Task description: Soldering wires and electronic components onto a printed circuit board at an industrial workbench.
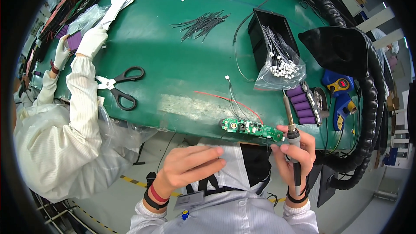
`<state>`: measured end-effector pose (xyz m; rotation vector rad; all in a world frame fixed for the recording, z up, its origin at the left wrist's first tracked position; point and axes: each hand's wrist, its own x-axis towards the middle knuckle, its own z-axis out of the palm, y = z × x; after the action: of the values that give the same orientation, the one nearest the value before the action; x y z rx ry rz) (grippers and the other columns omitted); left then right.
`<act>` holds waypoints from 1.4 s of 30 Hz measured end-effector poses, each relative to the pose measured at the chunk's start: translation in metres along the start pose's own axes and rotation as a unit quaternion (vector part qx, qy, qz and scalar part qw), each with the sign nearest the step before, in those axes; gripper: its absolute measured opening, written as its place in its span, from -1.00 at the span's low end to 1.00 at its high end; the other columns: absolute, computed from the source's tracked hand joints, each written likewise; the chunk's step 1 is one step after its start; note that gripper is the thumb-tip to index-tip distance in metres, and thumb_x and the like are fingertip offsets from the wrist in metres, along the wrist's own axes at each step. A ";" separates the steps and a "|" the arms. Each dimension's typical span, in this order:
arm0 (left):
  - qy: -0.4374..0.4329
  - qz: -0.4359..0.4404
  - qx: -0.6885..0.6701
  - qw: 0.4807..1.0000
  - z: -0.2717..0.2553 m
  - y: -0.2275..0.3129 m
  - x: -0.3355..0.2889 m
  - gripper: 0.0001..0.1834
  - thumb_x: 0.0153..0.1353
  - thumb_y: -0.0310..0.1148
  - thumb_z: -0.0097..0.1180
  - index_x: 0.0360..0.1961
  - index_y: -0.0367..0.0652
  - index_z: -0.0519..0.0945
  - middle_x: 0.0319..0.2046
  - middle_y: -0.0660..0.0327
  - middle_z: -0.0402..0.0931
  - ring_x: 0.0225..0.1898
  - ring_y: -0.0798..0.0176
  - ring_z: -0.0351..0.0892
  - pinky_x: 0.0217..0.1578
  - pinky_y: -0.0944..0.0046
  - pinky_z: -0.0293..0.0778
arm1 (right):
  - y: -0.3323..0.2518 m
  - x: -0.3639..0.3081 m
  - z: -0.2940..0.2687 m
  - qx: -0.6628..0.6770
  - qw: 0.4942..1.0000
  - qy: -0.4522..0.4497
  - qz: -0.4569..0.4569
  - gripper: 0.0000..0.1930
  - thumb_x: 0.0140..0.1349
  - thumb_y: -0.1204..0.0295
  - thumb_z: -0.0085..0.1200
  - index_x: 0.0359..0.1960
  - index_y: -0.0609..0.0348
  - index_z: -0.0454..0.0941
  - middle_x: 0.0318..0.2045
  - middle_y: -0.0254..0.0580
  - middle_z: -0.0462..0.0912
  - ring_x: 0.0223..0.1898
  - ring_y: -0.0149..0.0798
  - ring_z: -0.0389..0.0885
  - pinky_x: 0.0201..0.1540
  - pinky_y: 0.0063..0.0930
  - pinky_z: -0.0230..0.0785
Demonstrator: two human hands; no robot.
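My left hand (190, 167) hovers just off the near edge of the bench, fingers stretched out to the right with nothing visible in them. In my right hand (301, 156) is a soldering iron (291, 125), its tip pointing up and away from me. The thumb and fingertips of that hand also reach the right end of a narrow green circuit board (251, 128); whether they grip it or only touch it I cannot tell. A red wire (225, 98) and thin black wires with a white connector (231, 89) run from the board onto the bench.
Purple battery cells (301, 106) and a blue soldering station (340, 84) stand at the right, by a black fume hose (377, 86). A black bin (271, 30) holds bagged connector cables. Black cables (201, 24) and scissors (119, 84) lie on the green bench (173, 56). A gloved co-worker (73, 117) works at left.
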<state>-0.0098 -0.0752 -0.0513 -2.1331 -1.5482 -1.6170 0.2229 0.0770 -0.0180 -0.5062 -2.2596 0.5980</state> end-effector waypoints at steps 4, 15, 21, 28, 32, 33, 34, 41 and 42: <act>-0.015 -0.027 -0.052 0.998 0.007 0.005 0.003 -0.69 -0.09 -0.59 0.34 -0.22 -0.26 0.75 -0.18 0.13 0.66 -0.29 0.14 0.70 -0.34 0.30 0.67 | 0.000 -0.003 0.000 -0.013 1.000 0.004 -0.001 -0.51 0.04 0.71 0.37 -0.09 -0.04 0.41 0.01 0.07 0.62 -0.07 -0.10 0.65 -0.02 -0.34 0.49; 0.101 -0.137 -0.036 0.985 0.044 0.022 0.017 -0.63 -0.10 -0.73 0.44 -0.20 -0.27 0.74 -0.38 0.16 0.66 -0.46 0.23 0.61 -0.45 0.34 0.51 | 0.002 -0.006 -0.004 -0.002 1.000 0.011 0.002 -0.54 0.07 0.65 0.36 -0.08 -0.04 0.42 0.01 0.08 0.61 -0.05 -0.07 0.64 0.03 -0.26 0.48; 0.136 -0.174 0.042 0.974 0.059 0.026 0.016 -0.65 -0.07 -0.74 0.41 -0.20 -0.27 0.74 -0.38 0.15 0.64 -0.47 0.25 0.57 -0.48 0.35 0.46 | 0.010 -0.009 -0.015 0.044 0.998 0.043 -0.028 -0.72 0.09 0.57 0.34 -0.17 0.03 0.62 -0.06 -0.08 0.49 -0.12 -0.01 0.63 0.06 0.12 0.47; 0.192 -0.230 0.034 0.953 0.078 0.030 0.016 -0.66 -0.07 -0.72 0.43 -0.20 -0.29 0.73 -0.38 0.20 0.61 -0.44 0.27 0.58 -0.47 0.35 0.48 | 0.010 -0.007 -0.034 0.076 0.995 0.035 -0.056 -0.59 0.14 0.54 0.31 0.01 -0.11 0.51 -0.09 -0.07 0.49 -0.19 -0.06 0.63 -0.01 0.05 0.46; 0.203 -0.250 0.028 0.946 0.083 0.033 0.013 -0.65 -0.08 -0.72 0.44 -0.20 -0.28 0.73 -0.37 0.19 0.63 -0.42 0.27 0.59 -0.45 0.36 0.49 | 0.006 -0.003 -0.044 0.107 0.992 0.029 -0.065 -0.55 0.20 0.22 0.35 0.01 0.05 0.41 -0.26 -0.15 0.57 -0.29 -0.10 0.61 -0.06 0.04 0.40; 0.204 -0.252 0.027 0.945 0.084 0.034 0.013 -0.65 -0.08 -0.72 0.44 -0.20 -0.28 0.73 -0.37 0.19 0.63 -0.42 0.27 0.59 -0.45 0.36 0.49 | 0.002 -0.002 -0.046 0.107 0.992 0.027 -0.064 -0.55 0.20 0.22 0.35 0.01 0.05 0.41 -0.26 -0.15 0.57 -0.29 -0.10 0.61 -0.06 0.04 0.40; 0.207 -0.257 0.024 0.944 0.084 0.034 0.012 -0.65 -0.08 -0.72 0.44 -0.20 -0.28 0.74 -0.38 0.19 0.63 -0.42 0.27 0.59 -0.45 0.36 0.49 | -0.002 0.000 -0.049 0.103 0.993 0.010 -0.064 -0.55 0.19 0.21 0.36 0.00 0.03 0.41 -0.28 -0.17 0.57 -0.31 -0.11 0.61 -0.07 0.04 0.40; 0.206 -0.252 0.042 0.945 0.081 0.033 0.010 -0.64 -0.12 -0.74 0.43 -0.23 -0.27 0.73 -0.40 0.19 0.65 -0.45 0.27 0.57 -0.47 0.36 0.47 | -0.014 0.001 -0.046 0.086 0.995 -0.015 -0.048 -0.55 0.10 0.17 0.43 -0.09 0.05 0.50 -0.38 -0.24 0.61 -0.37 -0.16 0.62 -0.09 -0.02 0.43; 0.207 -0.252 0.042 0.944 0.080 0.033 0.011 -0.64 -0.12 -0.74 0.43 -0.23 -0.27 0.73 -0.40 0.19 0.65 -0.45 0.27 0.57 -0.47 0.36 0.47 | -0.016 0.000 -0.046 0.096 0.995 -0.014 -0.038 -0.57 0.09 0.18 0.44 -0.12 0.06 0.52 -0.40 -0.24 0.63 -0.37 -0.17 0.62 -0.09 -0.04 0.45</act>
<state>0.0693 -0.0401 -0.0630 -1.2871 -2.0530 -1.9240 0.2536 0.0757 0.0195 -0.3173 -2.2079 0.7777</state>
